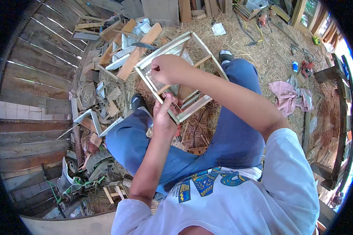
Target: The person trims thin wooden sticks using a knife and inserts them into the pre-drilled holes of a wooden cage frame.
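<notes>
A small box-like wooden frame [195,108], with pale rails, a crossbar and thin rods along one side, is tilted between my legs. My left hand [166,117] grips its near left corner, the thumb lying over the rail. Across the frame reaches my right arm, and my right hand [165,69] is closed in a fist above the left side rail, close to the thin rods. Whatever is inside the right fingers is hidden. Parts of the frame's far left side are covered by that hand and forearm.
Wood offcuts [139,51] are heaped at the left, beside a plank wall [35,78]. A pink cloth [283,96] lies on the straw-covered ground at the right. Behind it are a blue can [295,66] and a red tool [307,69]. A smaller wooden frame [114,192] sits at lower left.
</notes>
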Demonstrator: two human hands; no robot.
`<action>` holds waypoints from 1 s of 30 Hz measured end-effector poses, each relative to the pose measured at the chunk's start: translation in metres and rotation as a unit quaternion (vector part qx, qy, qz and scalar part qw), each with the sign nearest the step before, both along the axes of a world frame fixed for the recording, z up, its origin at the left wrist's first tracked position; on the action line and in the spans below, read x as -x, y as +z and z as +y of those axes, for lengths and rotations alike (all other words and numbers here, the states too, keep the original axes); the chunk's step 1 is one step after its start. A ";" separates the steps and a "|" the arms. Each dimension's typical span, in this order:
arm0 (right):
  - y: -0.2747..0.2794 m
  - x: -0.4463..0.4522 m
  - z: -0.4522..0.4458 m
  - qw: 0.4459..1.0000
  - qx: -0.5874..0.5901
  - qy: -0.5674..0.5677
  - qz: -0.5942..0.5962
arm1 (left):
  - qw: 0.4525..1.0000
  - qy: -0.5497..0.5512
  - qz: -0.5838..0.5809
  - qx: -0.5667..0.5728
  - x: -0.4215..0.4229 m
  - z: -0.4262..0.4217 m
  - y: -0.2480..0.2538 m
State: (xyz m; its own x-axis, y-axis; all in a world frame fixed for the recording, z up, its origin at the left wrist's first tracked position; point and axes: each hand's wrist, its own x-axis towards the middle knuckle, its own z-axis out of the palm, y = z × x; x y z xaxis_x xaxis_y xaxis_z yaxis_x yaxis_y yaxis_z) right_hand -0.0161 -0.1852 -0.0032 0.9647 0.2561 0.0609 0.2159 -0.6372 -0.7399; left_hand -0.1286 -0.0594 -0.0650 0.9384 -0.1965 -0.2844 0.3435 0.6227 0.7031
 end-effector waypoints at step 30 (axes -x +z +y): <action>0.004 -0.009 -0.003 0.994 0.042 0.015 0.095 | 1.000 -0.017 0.008 -0.015 0.003 0.002 0.008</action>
